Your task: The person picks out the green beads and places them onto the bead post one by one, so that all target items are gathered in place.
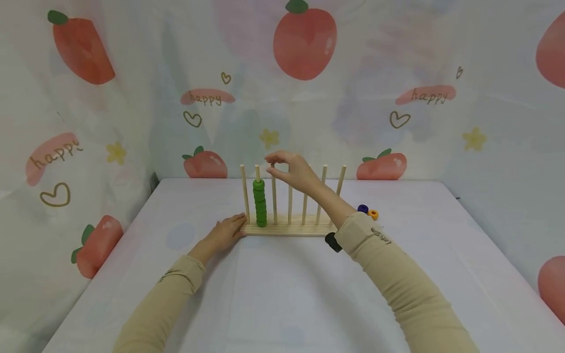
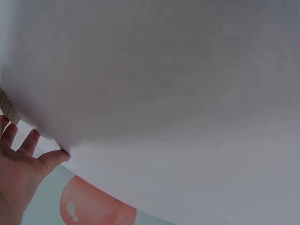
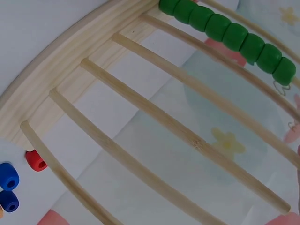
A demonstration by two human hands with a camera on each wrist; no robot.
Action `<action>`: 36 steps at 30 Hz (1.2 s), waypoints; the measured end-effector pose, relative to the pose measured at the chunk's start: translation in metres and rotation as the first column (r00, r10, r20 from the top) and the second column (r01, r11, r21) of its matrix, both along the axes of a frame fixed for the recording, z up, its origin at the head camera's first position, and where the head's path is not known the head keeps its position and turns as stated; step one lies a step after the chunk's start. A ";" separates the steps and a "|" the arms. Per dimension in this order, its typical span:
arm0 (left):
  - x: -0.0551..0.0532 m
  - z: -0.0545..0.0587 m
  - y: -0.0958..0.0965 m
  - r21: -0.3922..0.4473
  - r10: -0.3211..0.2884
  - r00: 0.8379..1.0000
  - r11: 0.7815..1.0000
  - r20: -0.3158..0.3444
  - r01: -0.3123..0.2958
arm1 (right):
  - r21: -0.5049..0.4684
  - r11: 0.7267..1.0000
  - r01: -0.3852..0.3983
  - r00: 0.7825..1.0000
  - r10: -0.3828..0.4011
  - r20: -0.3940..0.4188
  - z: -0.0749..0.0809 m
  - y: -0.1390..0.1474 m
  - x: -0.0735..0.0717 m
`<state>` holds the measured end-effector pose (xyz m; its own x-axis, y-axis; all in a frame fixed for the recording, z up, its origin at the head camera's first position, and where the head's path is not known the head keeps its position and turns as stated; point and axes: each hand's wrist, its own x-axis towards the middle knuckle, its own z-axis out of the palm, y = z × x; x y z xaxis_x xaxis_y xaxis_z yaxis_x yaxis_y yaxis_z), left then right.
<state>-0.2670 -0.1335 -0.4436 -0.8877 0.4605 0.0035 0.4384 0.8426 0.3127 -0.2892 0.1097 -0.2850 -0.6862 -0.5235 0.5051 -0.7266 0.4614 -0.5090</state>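
A wooden rack with a row of upright pegs stands on the table, its flat base (image 1: 287, 229) toward me. Green beads (image 1: 260, 203) are stacked on the second peg from the left; the other pegs look bare. My left hand (image 1: 227, 231) rests with extended fingers against the left end of the base. In the left wrist view its thumb (image 2: 54, 159) is spread away from the fingers. My right hand (image 1: 293, 171) is at the top of the third peg (image 1: 274, 196), thumb and forefinger apart around the tip, no bead visible between them.
Right of the rack lie a purple bead (image 1: 363, 209) and an orange bead (image 1: 373, 214). Black beads (image 1: 333, 242) sit by the base's right front, partly behind the right sleeve. The right wrist view also has a red bead (image 3: 36, 160) and blue beads (image 3: 8, 176). Patterned cloth hangs behind.
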 end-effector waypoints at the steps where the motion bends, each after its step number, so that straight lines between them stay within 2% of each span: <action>1: -0.001 0.000 0.000 -0.002 0.001 1.000 1.000 0.002 -0.001 | -0.001 1.000 0.000 1.000 0.000 0.003 0.000 0.001 0.001; 5: -0.002 -0.001 -0.002 -0.005 -0.007 1.000 1.000 -0.010 0.007 | -0.002 1.000 0.001 1.000 -0.001 0.001 0.001 0.007 0.006; 16: -0.002 -0.002 -0.004 -0.031 -0.018 1.000 0.999 -0.017 0.018 | -0.031 0.999 -0.038 0.995 0.035 -0.094 -0.005 0.029 0.018; 24: 0.000 -0.001 -0.004 -0.031 -0.049 0.999 0.998 0.017 0.050 | 0.031 0.998 -0.060 0.991 0.064 -0.121 -0.011 0.052 0.034; 27: 0.001 0.000 -0.004 -0.020 -0.079 0.997 0.997 0.009 0.079 | 0.051 0.997 -0.053 0.990 0.059 -0.126 -0.016 0.063 0.043; 30: 0.001 0.001 -0.003 -0.034 -0.124 0.991 0.992 -0.047 0.122 | 0.068 0.997 -0.039 0.987 0.050 -0.155 -0.023 0.074 0.051; 33: 0.001 0.002 -0.004 -0.053 -0.146 0.981 0.989 -0.125 0.140 | 0.078 0.997 -0.031 0.980 0.045 -0.196 -0.030 0.084 0.057; 36: 0.003 0.003 -0.005 -0.049 -0.128 0.974 0.991 -0.185 0.121 | 0.088 0.996 -0.016 0.975 0.035 -0.220 -0.038 0.092 0.064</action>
